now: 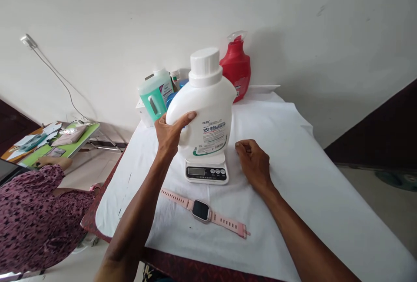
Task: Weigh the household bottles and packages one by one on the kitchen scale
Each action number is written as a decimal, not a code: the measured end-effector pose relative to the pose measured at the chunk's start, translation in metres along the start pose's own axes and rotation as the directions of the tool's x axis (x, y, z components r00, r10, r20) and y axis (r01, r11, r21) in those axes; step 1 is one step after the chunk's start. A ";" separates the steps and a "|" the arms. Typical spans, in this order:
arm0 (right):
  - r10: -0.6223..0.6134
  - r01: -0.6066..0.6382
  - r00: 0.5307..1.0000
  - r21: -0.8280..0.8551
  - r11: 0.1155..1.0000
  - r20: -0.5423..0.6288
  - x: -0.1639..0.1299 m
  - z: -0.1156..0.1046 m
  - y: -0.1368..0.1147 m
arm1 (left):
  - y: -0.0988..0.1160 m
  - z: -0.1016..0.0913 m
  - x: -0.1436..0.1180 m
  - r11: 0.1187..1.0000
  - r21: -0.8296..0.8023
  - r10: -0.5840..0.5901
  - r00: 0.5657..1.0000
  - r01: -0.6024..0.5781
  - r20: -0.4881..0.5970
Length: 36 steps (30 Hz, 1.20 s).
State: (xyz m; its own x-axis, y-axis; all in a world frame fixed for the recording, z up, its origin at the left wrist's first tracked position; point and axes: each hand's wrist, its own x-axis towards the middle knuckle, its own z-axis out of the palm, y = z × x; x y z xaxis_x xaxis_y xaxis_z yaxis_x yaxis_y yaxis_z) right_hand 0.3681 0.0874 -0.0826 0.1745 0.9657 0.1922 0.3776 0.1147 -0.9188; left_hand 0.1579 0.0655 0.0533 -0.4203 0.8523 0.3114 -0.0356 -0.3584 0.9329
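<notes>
A big white laundry liquid bottle (208,104) with a white screw cap stands upright over a small kitchen scale (206,174). Whether its base touches the scale's plate, I cannot tell. My left hand (169,134) is closed round the bottle's handle, thumb on the front side. To the right of the scale, my right hand (254,162) rests on the white cloth with its fingers curled in, and nothing shows in them. A smartwatch (201,210) with a pink strap lies flat in front of the scale, its screen dark.
Behind the bottle stand a red bottle (237,69) and a jug of green liquid (156,95), near the wall. White cloth (276,143) covers the table. At left, a person in a patterned top (39,217) is at a green table (73,141).
</notes>
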 end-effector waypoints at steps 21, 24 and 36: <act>0.054 -0.053 0.998 -0.057 0.997 0.019 -0.002 -0.002 -0.001 | -0.096 -0.087 0.021 0.922 0.374 -0.158 0.979 0.099 0.131; 0.052 -0.051 0.999 -0.069 0.996 0.015 -0.001 -0.001 0.000 | -0.125 -0.097 0.019 0.880 0.464 -0.202 0.963 0.100 0.176; 0.048 -0.045 0.999 -0.101 0.994 0.022 -0.004 -0.001 0.001 | -0.123 -0.099 0.020 0.826 0.563 -0.209 0.942 0.027 0.263</act>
State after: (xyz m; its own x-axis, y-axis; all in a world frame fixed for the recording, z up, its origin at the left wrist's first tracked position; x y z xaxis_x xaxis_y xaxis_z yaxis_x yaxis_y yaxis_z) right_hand 0.3687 0.0838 -0.0840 0.1721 0.9750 0.1404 0.4592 0.0467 -0.8871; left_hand 0.0641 0.0891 -0.0735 -0.1504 0.9778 0.1456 0.4699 -0.0589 0.8807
